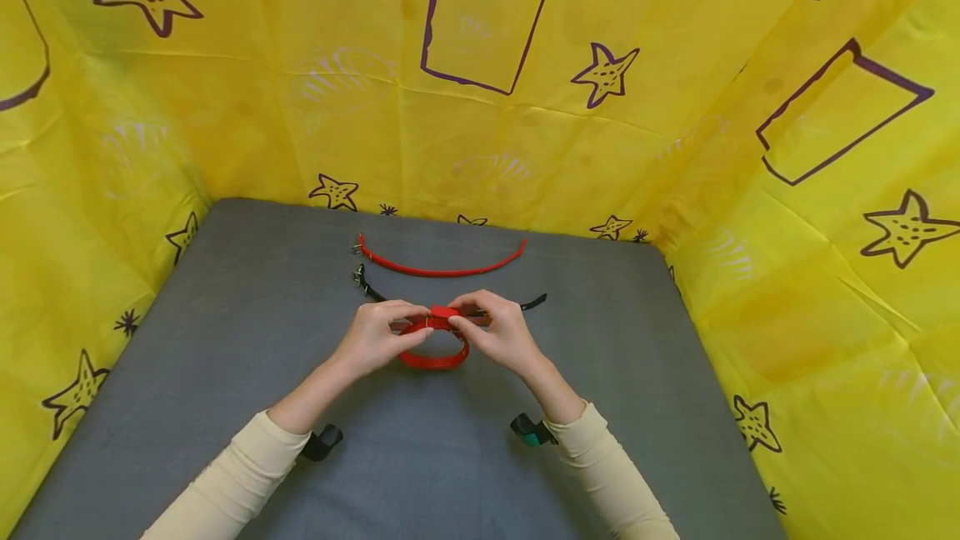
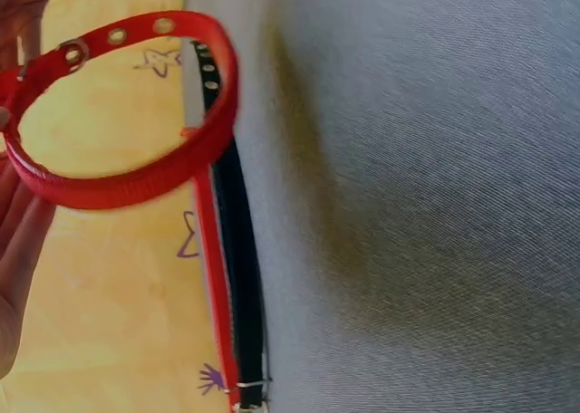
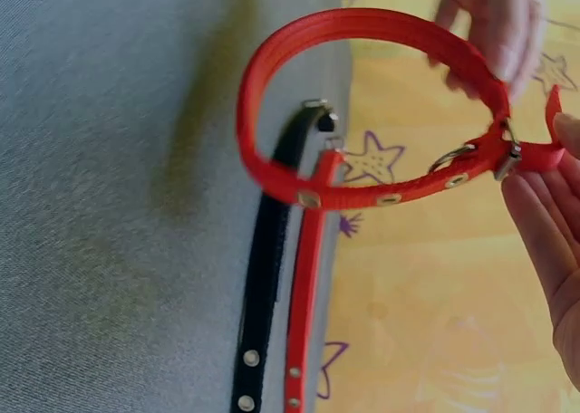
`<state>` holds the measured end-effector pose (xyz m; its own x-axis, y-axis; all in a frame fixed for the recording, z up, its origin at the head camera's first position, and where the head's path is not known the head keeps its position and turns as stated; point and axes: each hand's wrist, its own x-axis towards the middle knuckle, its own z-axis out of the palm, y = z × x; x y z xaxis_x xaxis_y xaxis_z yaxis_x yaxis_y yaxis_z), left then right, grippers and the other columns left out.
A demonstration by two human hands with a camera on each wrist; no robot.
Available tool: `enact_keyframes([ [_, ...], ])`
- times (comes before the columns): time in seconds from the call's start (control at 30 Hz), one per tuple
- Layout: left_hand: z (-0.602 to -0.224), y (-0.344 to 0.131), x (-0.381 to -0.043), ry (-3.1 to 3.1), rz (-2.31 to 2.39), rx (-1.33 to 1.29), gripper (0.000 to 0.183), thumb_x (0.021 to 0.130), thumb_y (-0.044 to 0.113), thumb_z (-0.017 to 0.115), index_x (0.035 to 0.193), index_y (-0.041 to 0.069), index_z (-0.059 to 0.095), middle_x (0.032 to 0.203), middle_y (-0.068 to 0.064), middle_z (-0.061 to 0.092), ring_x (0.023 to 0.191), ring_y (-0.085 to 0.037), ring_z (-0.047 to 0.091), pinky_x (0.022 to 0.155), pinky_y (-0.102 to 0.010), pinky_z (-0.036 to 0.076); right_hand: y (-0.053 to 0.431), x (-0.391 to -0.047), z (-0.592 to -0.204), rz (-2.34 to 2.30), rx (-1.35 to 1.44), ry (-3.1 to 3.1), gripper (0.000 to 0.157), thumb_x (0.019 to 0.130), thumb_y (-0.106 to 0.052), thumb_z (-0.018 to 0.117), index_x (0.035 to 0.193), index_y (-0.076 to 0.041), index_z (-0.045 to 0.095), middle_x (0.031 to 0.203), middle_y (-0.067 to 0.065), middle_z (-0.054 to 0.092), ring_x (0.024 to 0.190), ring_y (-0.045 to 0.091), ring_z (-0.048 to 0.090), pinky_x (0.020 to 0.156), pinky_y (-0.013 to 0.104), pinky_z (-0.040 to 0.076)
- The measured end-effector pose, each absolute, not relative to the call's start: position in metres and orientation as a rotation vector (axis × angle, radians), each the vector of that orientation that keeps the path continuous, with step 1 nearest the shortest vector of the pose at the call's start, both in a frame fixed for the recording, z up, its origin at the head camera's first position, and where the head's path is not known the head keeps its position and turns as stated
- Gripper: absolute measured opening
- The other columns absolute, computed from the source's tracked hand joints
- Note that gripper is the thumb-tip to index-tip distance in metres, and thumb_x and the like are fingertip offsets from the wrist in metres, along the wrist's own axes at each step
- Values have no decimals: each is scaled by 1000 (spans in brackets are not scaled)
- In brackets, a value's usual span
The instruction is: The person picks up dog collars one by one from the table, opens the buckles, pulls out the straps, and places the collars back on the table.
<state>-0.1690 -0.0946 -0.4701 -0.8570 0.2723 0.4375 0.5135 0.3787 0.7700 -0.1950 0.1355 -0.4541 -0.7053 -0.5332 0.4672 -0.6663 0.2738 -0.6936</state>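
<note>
Both hands hold a red collar (image 1: 433,362) bent into a loop above the grey table, with metal eyelets along its strap. My left hand (image 1: 381,336) pinches the collar on the left of its upper part, thumb and fingertips together. On the other side, my right hand (image 1: 500,333) pinches the strap's end between thumb and fingers. In the right wrist view the strap passes through a metal buckle (image 3: 509,158), and its tail lies at the right hand's fingers. Behind the hands lies a black collar (image 1: 534,302), its middle partly hidden by them.
A second, thinner red collar (image 1: 442,273) lies stretched in a shallow curve farther back, its buckle at the left. The grey tabletop (image 1: 420,473) is bounded by yellow cloth walls (image 1: 360,123) with purple drawings. Dark wrist-worn devices (image 1: 322,443) show under both forearms.
</note>
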Motion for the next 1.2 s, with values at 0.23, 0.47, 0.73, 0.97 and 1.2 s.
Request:
enact_keyframes([
  [0.23, -472, -95, -168, -2406, -1469, -683, 21, 78, 10, 82, 99, 8, 77, 94, -2, 73, 80, -17, 69, 70, -34, 59, 133, -187, -440, 1529, 1090, -2383, 20, 84, 3, 73, 103, 4, 68, 99, 16, 68, 83, 27, 69, 72, 27, 58],
  [0.47, -472, -95, -167, -2402, -1443, -689, 25, 77, 8, 83, 100, 3, 76, 93, -5, 73, 80, -17, 69, 69, -34, 59, 131, -175, -422, 1553, 1092, -2434, 19, 85, 7, 71, 103, 9, 66, 99, 21, 66, 88, 31, 68, 74, 36, 59],
  [0.73, -469, -97, -167, -2397, -1418, -682, 27, 76, 9, 84, 101, 0, 76, 94, -8, 72, 78, -18, 70, 67, -34, 59, 133, -175, -422, 1516, 1107, -2476, 22, 84, 5, 73, 104, 7, 68, 100, 20, 67, 91, 34, 67, 77, 40, 58],
  [0.97, -470, -97, -168, -2371, -1434, -696, 25, 77, 8, 84, 100, 2, 76, 92, -7, 72, 77, -18, 70, 68, -30, 59, 134, -176, -424, 1524, 1083, -2495, 20, 85, 5, 72, 105, 6, 68, 101, 18, 67, 92, 32, 67, 76, 34, 58],
  [1.2, -472, -98, -170, -2391, -1470, -663, 25, 78, 11, 83, 101, 4, 76, 95, -6, 72, 79, -15, 70, 69, -29, 58, 133, -177, -427, 1594, 1015, -2476, 19, 85, 4, 71, 104, 7, 67, 99, 18, 68, 87, 30, 69, 74, 28, 58],
])
